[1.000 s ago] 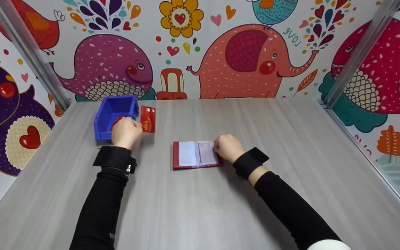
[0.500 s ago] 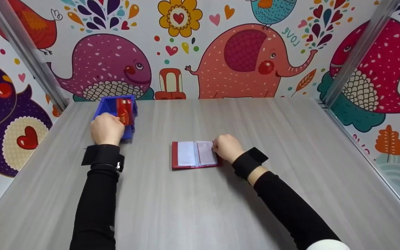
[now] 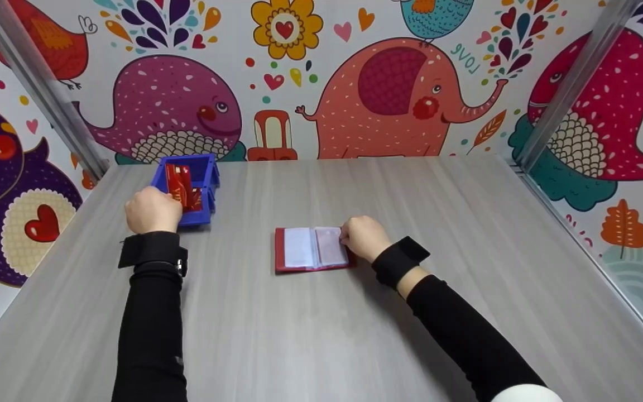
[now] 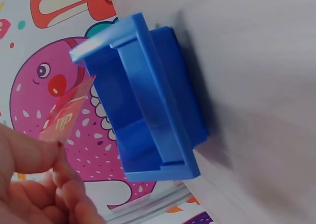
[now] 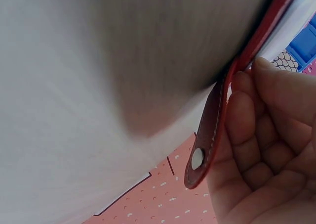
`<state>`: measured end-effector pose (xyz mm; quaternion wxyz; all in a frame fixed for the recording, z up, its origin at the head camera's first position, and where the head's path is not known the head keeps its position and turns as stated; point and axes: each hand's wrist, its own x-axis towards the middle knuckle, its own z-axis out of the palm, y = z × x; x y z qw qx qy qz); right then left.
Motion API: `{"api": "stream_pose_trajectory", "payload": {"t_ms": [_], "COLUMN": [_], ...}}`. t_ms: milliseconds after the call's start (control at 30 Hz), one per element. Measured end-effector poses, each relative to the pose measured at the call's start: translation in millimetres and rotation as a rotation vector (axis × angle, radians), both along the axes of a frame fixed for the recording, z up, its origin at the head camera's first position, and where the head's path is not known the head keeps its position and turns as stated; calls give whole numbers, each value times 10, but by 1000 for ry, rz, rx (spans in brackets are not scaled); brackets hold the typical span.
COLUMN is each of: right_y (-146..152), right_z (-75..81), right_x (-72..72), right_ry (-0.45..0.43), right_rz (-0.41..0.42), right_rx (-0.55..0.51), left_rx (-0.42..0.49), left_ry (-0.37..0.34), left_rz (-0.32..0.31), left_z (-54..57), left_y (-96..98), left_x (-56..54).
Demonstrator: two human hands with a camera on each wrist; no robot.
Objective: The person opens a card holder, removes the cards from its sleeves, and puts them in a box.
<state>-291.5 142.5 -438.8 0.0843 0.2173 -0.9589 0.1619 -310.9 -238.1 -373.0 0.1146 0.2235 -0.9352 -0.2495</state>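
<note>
In the head view my left hand (image 3: 153, 210) is at the front left of a blue bin (image 3: 204, 167). Between thumb and fingers it pinches a red card (image 3: 178, 181) with gold "VIP" lettering; the left wrist view shows this card (image 4: 66, 112) tilted beside the bin's opening. More red (image 3: 195, 199), apparently another card, shows low in the bin. My right hand (image 3: 365, 237) grips the right edge of an open red card holder (image 3: 281, 251) with clear sleeves (image 3: 299, 247). Below that grip, the right wrist view shows the holder's strap (image 5: 210, 130) with a metal snap.
The grey wood-grain table (image 3: 299, 335) carries the bin at the back left and the holder near the middle. A wall with cartoon animals (image 3: 394, 100) stands behind, with metal posts (image 3: 578, 84) at the corners.
My left hand has moved left with the red card, from the right of the bin to over its opening. The right hand still grips the card holder in place.
</note>
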Motion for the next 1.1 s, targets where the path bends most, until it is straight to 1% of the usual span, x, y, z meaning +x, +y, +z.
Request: {"api": "stream_pose_trajectory", "payload": {"t_ms": [167, 333, 500, 633, 833, 1000, 1100], "right_y": [3, 2, 0, 2, 3, -2, 2], "right_z": [-6, -8, 2, -3, -16, -17, -16], "right_x": [-6, -14, -15, -11, -6, -8, -8], "right_ry": [3, 1, -12, -4, 8, -1, -10], "right_rz": [4, 9, 6, -4, -6, -3, -11], "right_rx": [-4, -9, -3, -9, -17, -15, -12], "left_rx": [9, 17, 17, 12, -12, -37, -31], "left_ry": [-25, -47, -66, -77, -79, -71, -73], "left_rz": [1, -14, -20, -29, -53, -51, -50], "left_z": [-18, -26, -20, -8, -10, -48, -49], "left_y": [-4, 17, 32, 34, 33, 21, 29], "left_x": [-24, -57, -87, -94, -95, -86, -84]}}
